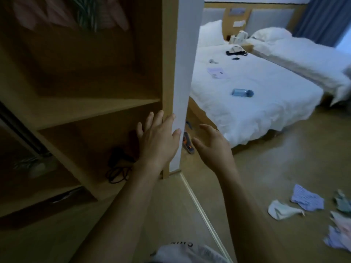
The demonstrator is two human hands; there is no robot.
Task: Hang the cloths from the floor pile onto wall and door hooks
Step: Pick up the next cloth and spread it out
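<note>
Several crumpled cloths lie on the floor at the lower right: a white one (283, 209), a pale lilac one (307, 199), and more in a pile (340, 232) at the frame's edge. My left hand (158, 141) is spread with straight fingers in front of the wooden shelf unit's front post (167, 92), beside the white wall corner (183, 92). My right hand (213, 147) hovers just right of that corner, fingers relaxed, holding nothing. A pink and striped fabric (85, 16) hangs blurred at the top of the unit. No hook is visible.
The open wooden shelf unit (85, 111) fills the left, with a black corded device (118, 164) on its lowest shelf. A white bed (256, 92) with a blue bottle (243, 92) and small items stands right. An orange-black tool (188, 143) lies by the wall's foot.
</note>
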